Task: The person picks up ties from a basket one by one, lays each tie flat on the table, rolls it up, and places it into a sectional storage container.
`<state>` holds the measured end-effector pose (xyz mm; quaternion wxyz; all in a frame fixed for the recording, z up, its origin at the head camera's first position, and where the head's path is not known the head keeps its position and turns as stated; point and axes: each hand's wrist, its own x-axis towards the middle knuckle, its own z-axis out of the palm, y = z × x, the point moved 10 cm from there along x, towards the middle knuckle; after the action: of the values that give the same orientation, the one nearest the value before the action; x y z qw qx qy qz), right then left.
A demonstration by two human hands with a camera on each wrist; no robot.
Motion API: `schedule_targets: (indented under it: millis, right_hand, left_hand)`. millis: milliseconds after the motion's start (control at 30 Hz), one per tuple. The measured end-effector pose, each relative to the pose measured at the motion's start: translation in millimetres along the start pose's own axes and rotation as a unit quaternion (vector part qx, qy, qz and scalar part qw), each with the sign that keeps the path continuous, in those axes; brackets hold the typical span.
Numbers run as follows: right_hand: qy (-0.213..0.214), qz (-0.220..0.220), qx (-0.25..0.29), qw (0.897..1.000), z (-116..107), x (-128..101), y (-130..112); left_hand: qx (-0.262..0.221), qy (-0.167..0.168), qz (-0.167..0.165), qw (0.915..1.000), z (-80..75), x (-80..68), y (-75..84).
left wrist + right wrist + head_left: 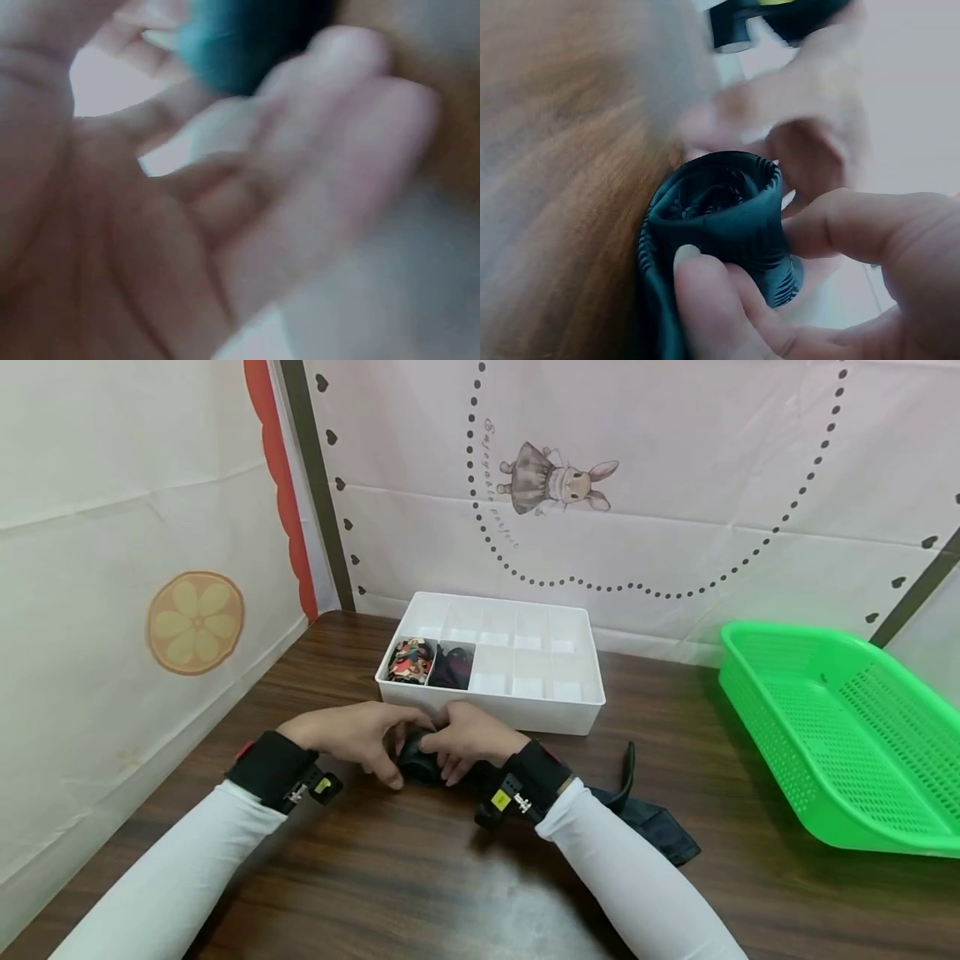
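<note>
Two hands meet at the near middle of a dark wooden table [360, 877], working a rolled dark necktie [420, 764] between them. From the right wrist view, the right hand [468, 739] has its thumb and a fingertip curled around the coil, pinching the tight roll of patterned dark fabric [727, 225]. The left hand [352, 739] closes in from the left, its fingers bent around the same roll; the left wrist view is badly blurred and shows little beyond a palm and a smear of dark teal. The loose tail of the necktie trails away to the right along the table, passing under the right forearm and ending in a flat strip near the white sleeve [637, 877].

Just beyond the hands, on the far side, stands a white divided organiser box [570, 714], its near wall close to the knuckles. Its near-left compartment holds a rolled, brightly patterned necktie [408, 662], and the compartment to the right of that holds a rolled dark one [452, 668]; the other cells show white bottoms. A green perforated plastic basket [840, 727] sits well apart at the right edge of the table. Pale printed sheets, one showing a rabbit [558, 481] and another an orange slice [195, 621], wall in the far and left sides.
</note>
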<state>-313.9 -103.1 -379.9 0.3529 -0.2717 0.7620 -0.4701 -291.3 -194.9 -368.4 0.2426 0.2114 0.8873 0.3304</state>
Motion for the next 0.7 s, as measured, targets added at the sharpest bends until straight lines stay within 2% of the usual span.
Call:
schedule_targets:
  millis: [100, 233, 367, 433, 533, 600, 700]
  right_hand:
    - [-0.027, 0.009, 0.05, 0.998, -1.8, -4.1, 8.9]
    - [-0.055, 0.006, 0.103, 0.993, 0.8, -7.9, 12.6]
    - [-0.061, 0.007, 0.115, 0.991, 4.3, -9.2, 12.7]
    - [-0.048, 0.004, 0.077, 0.996, 3.4, -9.7, 11.1]
    - [-0.001, -0.018, -0.04, 0.999, -3.8, -12.9, 2.1]
    - [0.037, -0.033, -0.116, 0.992, -9.6, -16.0, -5.7]
    - [0.107, -0.038, -0.176, 0.978, -22.0, -21.8, -14.3]
  left_hand:
    - [0.007, 0.015, 0.03, 0.9994, 3.2, 8.9, 1.4]
    - [0.042, 0.077, 0.059, 0.9944, -5.4, 11.1, 8.5]
    - [0.058, 0.118, 0.091, 0.9872, -11.0, 8.1, 21.6]
    - [0.07, 0.125, 0.096, 0.9851, -9.3, 8.5, 25.3]
    - [0.112, 0.138, 0.088, 0.9801, -5.6, 11.2, 32.4]
    - [0.147, 0.147, 0.08, 0.9749, -2.5, 14.9, 39.3]
    - [0.186, 0.157, 0.067, 0.9675, 1.9, 20.1, 49.8]
